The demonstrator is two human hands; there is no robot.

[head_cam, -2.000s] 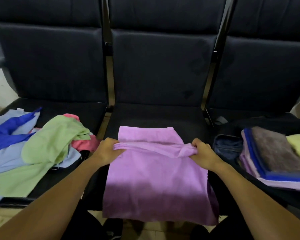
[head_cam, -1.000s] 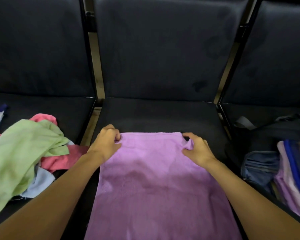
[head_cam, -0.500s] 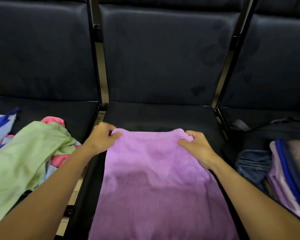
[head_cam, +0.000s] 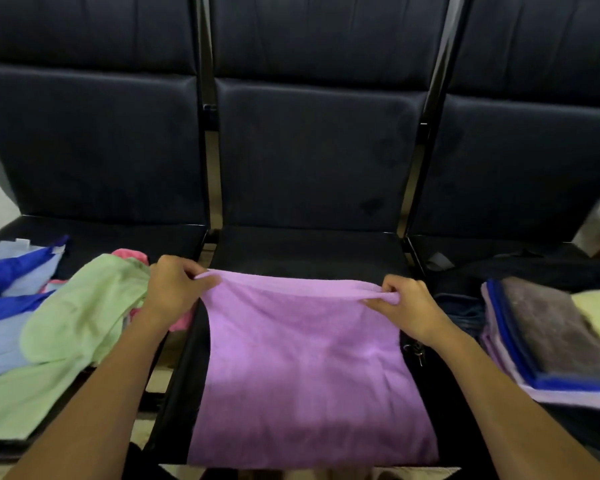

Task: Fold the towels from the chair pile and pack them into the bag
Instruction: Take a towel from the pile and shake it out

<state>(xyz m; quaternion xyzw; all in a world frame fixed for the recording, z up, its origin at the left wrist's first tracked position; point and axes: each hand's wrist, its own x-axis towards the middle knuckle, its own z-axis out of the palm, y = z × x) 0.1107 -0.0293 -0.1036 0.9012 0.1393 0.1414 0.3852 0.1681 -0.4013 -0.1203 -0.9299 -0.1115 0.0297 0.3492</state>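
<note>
Several folded towels already sit stacked in the bag on my right; a loose pile waits left. My left hand and right hand each pinch the far corners of the purple towel, soft, draped over the middle seat.

Towel on middle seat

Both hands pinch the purple towel's far corners on the seat.
</note>
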